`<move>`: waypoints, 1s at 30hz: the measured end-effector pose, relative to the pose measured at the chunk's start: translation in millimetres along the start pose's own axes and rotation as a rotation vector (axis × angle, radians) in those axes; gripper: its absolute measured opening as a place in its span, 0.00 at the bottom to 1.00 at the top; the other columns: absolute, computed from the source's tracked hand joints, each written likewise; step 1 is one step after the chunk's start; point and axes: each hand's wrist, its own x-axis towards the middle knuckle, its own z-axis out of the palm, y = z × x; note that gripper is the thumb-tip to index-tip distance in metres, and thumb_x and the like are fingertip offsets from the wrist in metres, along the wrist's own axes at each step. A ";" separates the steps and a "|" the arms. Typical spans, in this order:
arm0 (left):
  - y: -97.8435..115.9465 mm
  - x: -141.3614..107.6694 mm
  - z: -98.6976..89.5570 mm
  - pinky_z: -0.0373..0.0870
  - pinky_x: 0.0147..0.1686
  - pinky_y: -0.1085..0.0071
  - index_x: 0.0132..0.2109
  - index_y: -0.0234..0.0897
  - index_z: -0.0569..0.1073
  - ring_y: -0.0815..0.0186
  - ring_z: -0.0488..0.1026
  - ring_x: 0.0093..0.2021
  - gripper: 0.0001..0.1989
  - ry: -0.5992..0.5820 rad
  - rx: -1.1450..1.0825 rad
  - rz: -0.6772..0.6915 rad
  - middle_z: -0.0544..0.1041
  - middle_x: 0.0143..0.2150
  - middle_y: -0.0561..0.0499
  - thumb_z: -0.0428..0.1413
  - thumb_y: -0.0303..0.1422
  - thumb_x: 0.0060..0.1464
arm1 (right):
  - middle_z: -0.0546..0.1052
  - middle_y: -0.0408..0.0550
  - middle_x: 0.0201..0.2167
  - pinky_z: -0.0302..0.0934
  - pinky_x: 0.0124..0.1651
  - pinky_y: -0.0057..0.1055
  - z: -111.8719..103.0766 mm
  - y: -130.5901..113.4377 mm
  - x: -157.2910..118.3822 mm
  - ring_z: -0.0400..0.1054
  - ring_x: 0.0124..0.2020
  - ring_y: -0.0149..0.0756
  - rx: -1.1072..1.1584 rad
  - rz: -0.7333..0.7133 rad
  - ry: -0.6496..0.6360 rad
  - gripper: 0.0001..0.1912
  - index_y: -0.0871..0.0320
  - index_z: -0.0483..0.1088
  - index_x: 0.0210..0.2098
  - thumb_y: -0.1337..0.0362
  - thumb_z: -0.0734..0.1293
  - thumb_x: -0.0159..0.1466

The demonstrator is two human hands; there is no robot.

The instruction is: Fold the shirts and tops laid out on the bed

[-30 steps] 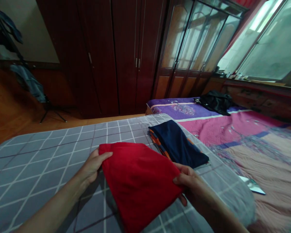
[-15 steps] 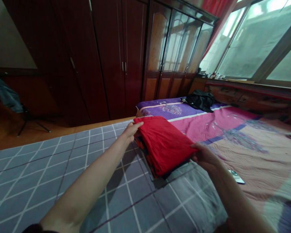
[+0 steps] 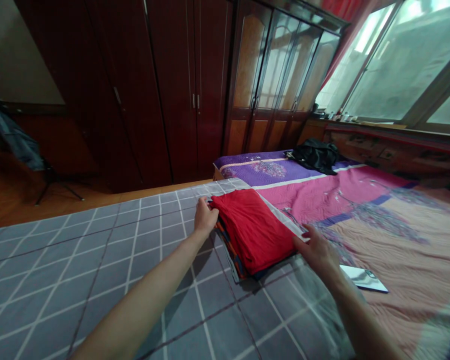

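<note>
A folded red cloth [image 3: 255, 230] lies on top of a stack of folded fabric, whose orange, dark and pale layers show along the left edge. The stack rests on a grey checked sheet [image 3: 146, 280]. My left hand [image 3: 205, 217] is at the stack's far left corner, fingers closed at the edge of the cloth; part of the fingertips is hidden. At the right corner, my right hand [image 3: 318, 250] touches the edge of the red cloth with its thumb, fingers apart from the thumb.
A phone [image 3: 363, 278] lies right of my right forearm on the pink and purple quilt [image 3: 300, 192]. A black bag or garment [image 3: 315, 155] sits farther back. Dark red wardrobes [image 3: 180, 100] stand behind; a tripod [image 3: 52, 180] is on the floor at the left.
The red cloth now lies lower and flatter on the stack. My right hand's fingers have spread from their pinch, and my left hand has moved slightly down. The view has shifted a little.
</note>
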 end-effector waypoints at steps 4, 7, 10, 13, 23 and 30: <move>-5.2 -25.9 1.3 0.45 0.64 0.57 0.60 0.40 0.61 0.56 0.50 0.66 0.27 -0.070 0.245 0.432 0.57 0.66 0.44 0.55 0.33 0.53 | 0.68 0.63 0.53 0.56 0.56 0.45 13.5 -35.8 7.1 0.62 0.55 0.51 -0.087 -0.390 0.117 0.29 0.64 0.62 0.57 0.54 0.60 0.60; -16.3 -43.3 8.0 0.37 0.65 0.51 0.63 0.39 0.59 0.54 0.45 0.68 0.29 -0.244 0.563 0.690 0.53 0.68 0.43 0.53 0.42 0.56 | 0.62 0.63 0.60 0.50 0.61 0.43 37.8 -81.4 13.8 0.55 0.61 0.49 -0.134 -0.591 -0.030 0.30 0.65 0.59 0.60 0.53 0.58 0.64; -31.7 -51.5 12.2 0.38 0.65 0.50 0.64 0.37 0.57 0.54 0.42 0.69 0.30 -0.331 0.672 0.640 0.52 0.69 0.43 0.49 0.45 0.59 | 0.55 0.58 0.65 0.43 0.64 0.44 66.6 -113.7 28.6 0.46 0.66 0.49 -0.268 -0.681 -0.161 0.30 0.61 0.57 0.62 0.51 0.54 0.66; -43.4 -52.8 13.1 0.39 0.65 0.49 0.66 0.36 0.54 0.55 0.40 0.69 0.31 -0.343 0.671 0.595 0.49 0.69 0.43 0.44 0.46 0.61 | 0.54 0.54 0.66 0.40 0.64 0.46 92.8 -116.0 49.2 0.44 0.66 0.48 -0.346 -0.646 -0.209 0.30 0.58 0.58 0.63 0.49 0.52 0.67; -47.2 -53.5 12.6 0.38 0.65 0.47 0.68 0.38 0.47 0.54 0.35 0.70 0.36 -0.380 0.608 0.539 0.43 0.71 0.44 0.43 0.51 0.60 | 0.56 0.55 0.65 0.37 0.64 0.49 117.3 -94.6 67.4 0.44 0.66 0.49 -0.374 -0.534 -0.175 0.33 0.61 0.53 0.65 0.47 0.50 0.67; -49.9 -53.6 11.8 0.38 0.65 0.48 0.69 0.31 0.42 0.51 0.31 0.69 0.45 -0.405 0.595 0.516 0.37 0.71 0.40 0.45 0.57 0.55 | 0.52 0.52 0.67 0.42 0.63 0.44 126.5 -126.8 67.5 0.46 0.66 0.47 -0.339 -0.630 -0.277 0.32 0.56 0.52 0.65 0.47 0.50 0.68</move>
